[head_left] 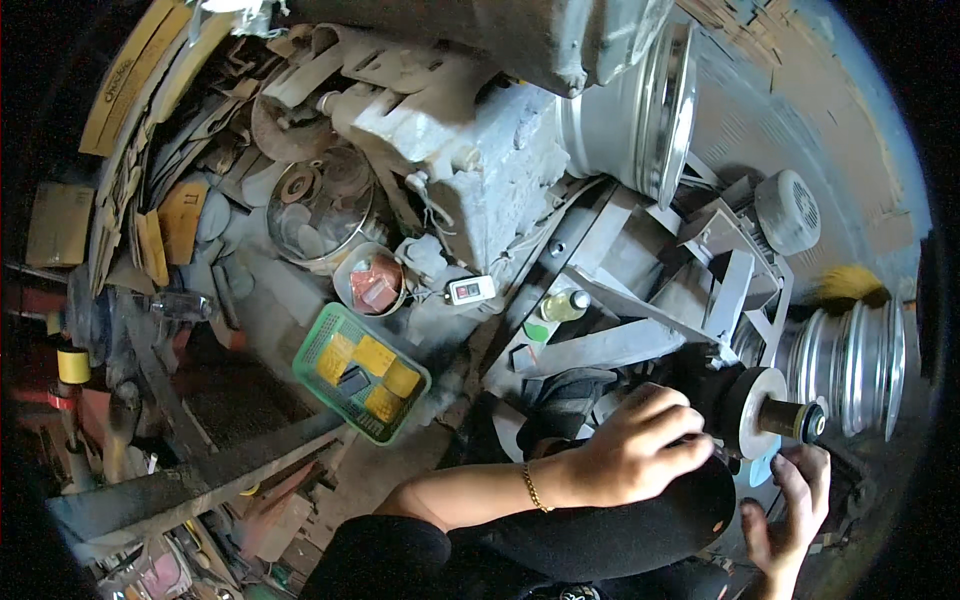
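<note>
My left hand (652, 445), with a gold chain bracelet (535, 488) at its wrist, is curled closed over my dark-clothed knee. What its fingers hold, if anything, is hidden. Just right of it is a thick round disc (748, 415), like a wheel, on a shaft with a brass-coloured end piece (783, 417). Below that end my right hand (792, 508) has its thumb and fingers apart, holding nothing I can see. Part of a light blue round piece (762, 466) shows between the disc and my right hand.
Silvery wheel rims (845, 365) stand at right, near a grey motor (788, 212) and metal frame (640, 345). A bottle (564, 305) sits on the frame. Left of it are a switch box (470, 291), a bowl (343, 287) and a green basket (300, 362) with yellow blocks.
</note>
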